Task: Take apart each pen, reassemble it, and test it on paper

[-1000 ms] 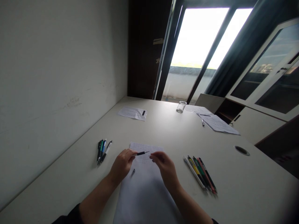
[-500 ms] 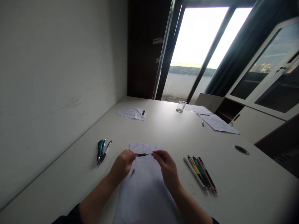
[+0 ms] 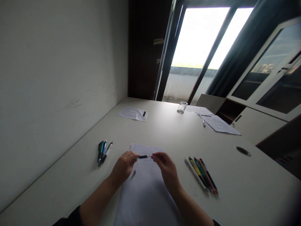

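Observation:
My left hand is closed round the rear of a pen, whose black grip points right. A thin refill sticks out of its front end. My right hand pinches at the tip of that refill; whether a spring or other small part is between the fingertips is too small to tell. Both hands are above a sheet of paper with lines of writing at its top. On the sheet, below the left hand, lies a small dark pen tip.
Several pens lie at left, and several coloured pens at right. Farther back are a paper, a glass jar, stacked papers and a pen. A cable hole is in the white table.
My right hand has moved slightly left, closer to the pen's grip, so less of the thin refill shows. My left hand and the things on the table stay put.

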`<state>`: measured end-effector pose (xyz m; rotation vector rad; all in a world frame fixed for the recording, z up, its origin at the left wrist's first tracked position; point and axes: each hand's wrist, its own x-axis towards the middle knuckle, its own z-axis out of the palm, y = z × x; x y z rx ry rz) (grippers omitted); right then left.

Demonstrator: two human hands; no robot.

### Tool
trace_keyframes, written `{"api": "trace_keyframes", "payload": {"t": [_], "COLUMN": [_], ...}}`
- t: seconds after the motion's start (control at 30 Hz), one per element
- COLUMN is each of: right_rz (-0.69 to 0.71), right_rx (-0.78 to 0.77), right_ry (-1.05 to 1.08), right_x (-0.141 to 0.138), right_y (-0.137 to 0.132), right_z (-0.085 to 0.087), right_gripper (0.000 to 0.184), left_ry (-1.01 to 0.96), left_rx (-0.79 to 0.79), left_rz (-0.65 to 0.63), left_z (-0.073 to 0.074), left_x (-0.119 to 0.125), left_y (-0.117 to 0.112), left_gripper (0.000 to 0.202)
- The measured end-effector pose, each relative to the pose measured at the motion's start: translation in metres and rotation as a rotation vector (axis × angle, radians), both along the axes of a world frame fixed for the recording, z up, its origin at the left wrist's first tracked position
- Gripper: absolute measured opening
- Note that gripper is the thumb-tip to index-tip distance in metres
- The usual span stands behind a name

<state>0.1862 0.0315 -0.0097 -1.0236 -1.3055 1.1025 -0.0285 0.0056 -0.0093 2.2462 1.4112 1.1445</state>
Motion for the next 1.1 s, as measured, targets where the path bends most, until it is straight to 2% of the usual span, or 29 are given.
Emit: {"api": "trace_keyframes", "payload": {"t": [0.57,0.83,1.1], "right_rz": [0.056,0.056,0.099], "right_rx": [0.035,0.056,0.016], "right_ry": [-0.076,-0.133,-0.158], "right_x": [-0.002,-0.002,0.001], "right_y": [-0.003,0.001,-0.001], "right_z": [-0.005,-0.011,-0.007], "right_gripper": [0.023,0.03,0.032], "left_ry": [0.023,0.007,-0.008], "left_rx": [-0.006,0.002,-0.02], "left_rz": [-0.042,-0.033,-0.028], "left_z": [0.002,0.003,0.001], "left_x": [0.002,0.002,0.002], "left_y": [-0.003,-0.003,-0.003], "left_gripper": [0.03,0.031,0.032]}}
